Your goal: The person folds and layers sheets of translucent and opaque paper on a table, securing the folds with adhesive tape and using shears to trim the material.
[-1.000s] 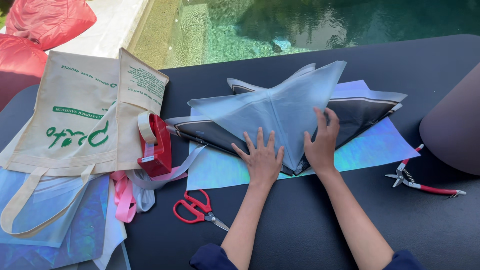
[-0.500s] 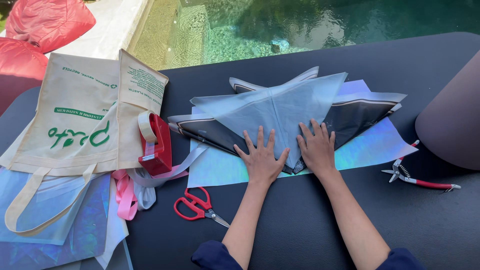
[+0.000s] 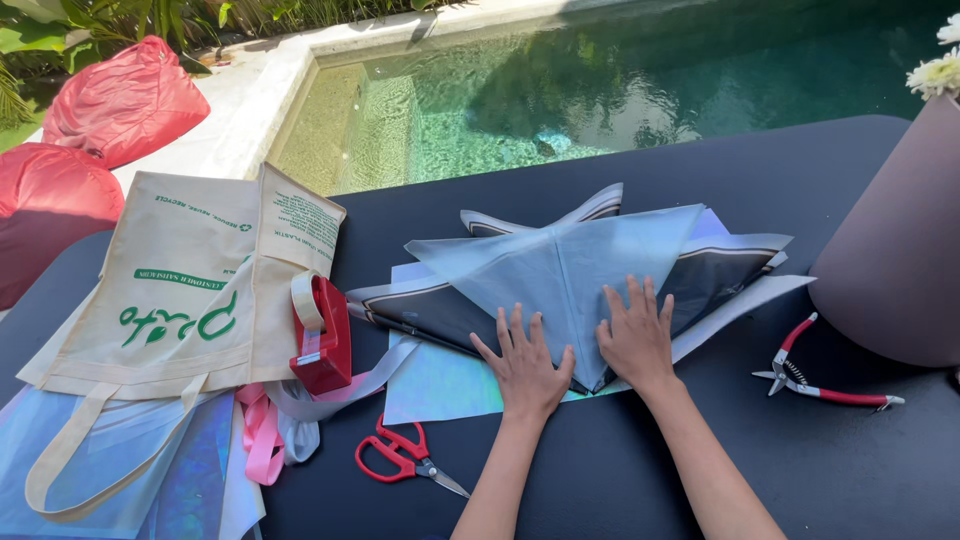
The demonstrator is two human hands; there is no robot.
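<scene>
A pale blue translucent sheet (image 3: pixel 570 270) is folded into a kite-like shape over a dark striped box or package (image 3: pixel 440 315), all on an iridescent sheet (image 3: pixel 440 385). My left hand (image 3: pixel 525 365) lies flat on the lower left of the fold, fingers spread. My right hand (image 3: pixel 637 335) presses flat beside it on the lower right edge, fingers together. Neither hand grips anything.
The black table (image 3: pixel 600 470) holds red scissors (image 3: pixel 400 455), a red tape dispenser (image 3: pixel 322 335), a cream tote bag (image 3: pixel 190 290), pink ribbon (image 3: pixel 260 440) and red-handled pliers (image 3: pixel 820 380). A mauve cone vase (image 3: pixel 900 250) stands right. A pool (image 3: pixel 600 90) lies beyond.
My right hand slid down and left from the upper fold to lie next to my left hand. The left hand stayed pressed on the sheet.
</scene>
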